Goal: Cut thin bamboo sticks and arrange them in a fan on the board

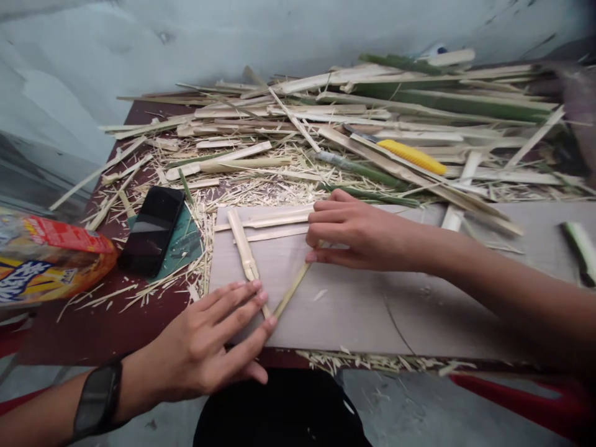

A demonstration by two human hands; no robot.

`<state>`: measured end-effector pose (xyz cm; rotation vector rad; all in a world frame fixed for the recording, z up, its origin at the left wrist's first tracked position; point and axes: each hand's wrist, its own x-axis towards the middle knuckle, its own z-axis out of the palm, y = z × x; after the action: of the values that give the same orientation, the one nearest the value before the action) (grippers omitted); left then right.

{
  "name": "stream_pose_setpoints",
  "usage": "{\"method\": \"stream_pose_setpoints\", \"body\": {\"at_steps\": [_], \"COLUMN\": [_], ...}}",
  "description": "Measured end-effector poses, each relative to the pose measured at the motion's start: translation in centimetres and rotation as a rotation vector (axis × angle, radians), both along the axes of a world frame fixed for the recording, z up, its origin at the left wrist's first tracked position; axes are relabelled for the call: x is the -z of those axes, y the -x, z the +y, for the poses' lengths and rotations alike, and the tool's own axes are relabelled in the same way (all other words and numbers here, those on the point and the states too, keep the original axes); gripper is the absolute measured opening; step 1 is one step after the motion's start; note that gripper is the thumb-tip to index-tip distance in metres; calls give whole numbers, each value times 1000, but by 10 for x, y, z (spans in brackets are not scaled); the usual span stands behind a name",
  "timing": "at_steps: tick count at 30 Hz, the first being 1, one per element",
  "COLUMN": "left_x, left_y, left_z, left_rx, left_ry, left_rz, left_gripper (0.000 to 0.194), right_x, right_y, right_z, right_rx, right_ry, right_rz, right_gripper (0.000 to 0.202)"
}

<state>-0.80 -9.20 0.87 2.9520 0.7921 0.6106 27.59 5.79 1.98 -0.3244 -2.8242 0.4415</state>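
Thin bamboo strip (292, 290) slants across the pale board (363, 304), lower end meeting the carved piece (243, 245). Right hand (347, 230): thumb and fingers pinched shut on its upper end. Left hand (221, 338): fingers extended, slightly parted, tips pressing where the two meet. Plastic package (56, 261), far left: white characters on blue, small print on red, neither legible.
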Motion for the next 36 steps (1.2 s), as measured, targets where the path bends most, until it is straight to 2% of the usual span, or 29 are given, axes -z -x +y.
{"method": "stream_pose_setpoints", "body": {"at_steps": [4, 9, 13, 18, 22, 25, 29, 32, 34, 36], "left_x": [2, 4, 9, 11, 6, 1, -4, -4, -2, -1], "left_y": [-1, -3, -4, -5, -5, -4, -3, -3, -4, -3], "left_z": [-4, -15, -29, -39, -30, -17, -1, 10, 16, 21], "left_rx": [2, -23, -76, -105, -136, -149, -117, -72, -45, -23], "left_ry": [7, 20, 14, 5, 1, -9, 7, -36, -52, -57], "left_rz": [20, 17, 14, 34, 86, 115, 157, 166, 161, 149], "left_gripper": [45, 43, 40, 42, 49, 54, 55, 58, 62, 66], "right_x": [0, 6, 15, 16, 10, 3, -6, -14, -19, -22], "right_y": [1, -3, -18, -43, -56, -64, -77, -80, -74, -62], "right_z": [3, 12, 20, 17, 7, 2, 0, -5, -11, -18], "right_rx": [52, 283, 336, 428, 490, 591, 674, 759, 711, 522], "right_ry": [-63, -279, -191, -147, -154, -155, -200, -294, -366, -396], "right_rz": [-21, -32, -114, -58, -17, -31, -30, 12, 40, 69], "right_gripper": [25, 24, 26, 23, 22, 21, 21, 17, 10, 12]}}
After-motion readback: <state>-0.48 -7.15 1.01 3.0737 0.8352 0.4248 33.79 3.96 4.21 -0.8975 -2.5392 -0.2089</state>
